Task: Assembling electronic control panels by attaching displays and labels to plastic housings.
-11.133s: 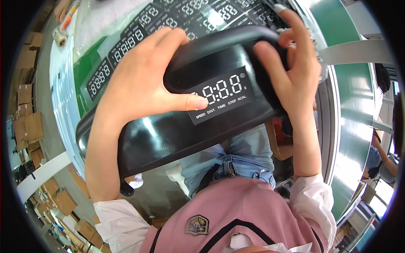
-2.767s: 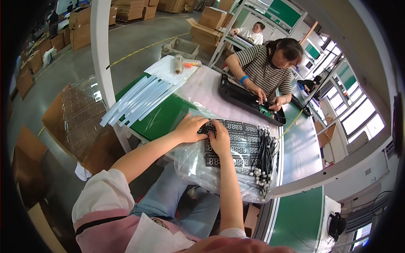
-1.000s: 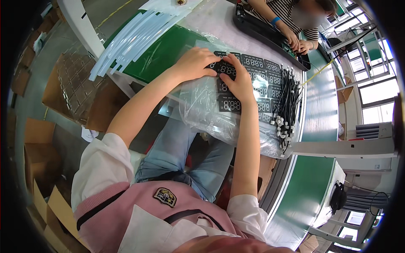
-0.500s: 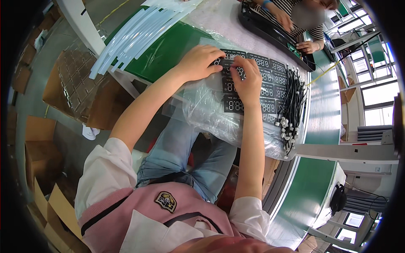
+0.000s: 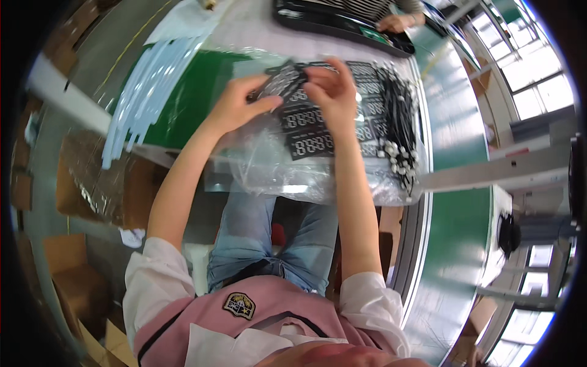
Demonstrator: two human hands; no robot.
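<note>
My left hand point(image 5: 235, 105) is closed on a thin black display panel point(image 5: 276, 84) printed with pale segment digits, lifted and tilted above the table; it may be more than one sheet. At the panel's right edge, my right hand point(image 5: 335, 99) pinches with thumb and fingers, slightly blurred. Beneath both hands, several similar black display panels point(image 5: 313, 147) lie in rows on clear plastic film point(image 5: 260, 171). A bundle of black cables point(image 5: 394, 101) with white connectors rests to the right of these panels.
Pale translucent strips point(image 5: 147, 85) lie on the green mat at the left. A long black housing point(image 5: 330, 27) stands at the far side, with a co-worker's hand point(image 5: 396, 23) over it. A metal post point(image 5: 67, 92) rises at left; cardboard boxes point(image 5: 76, 269) stand on the floor.
Both hands have moved left, and a black panel is now raised between them off the rows. The view has shifted; the co-worker shows less at the far side.
</note>
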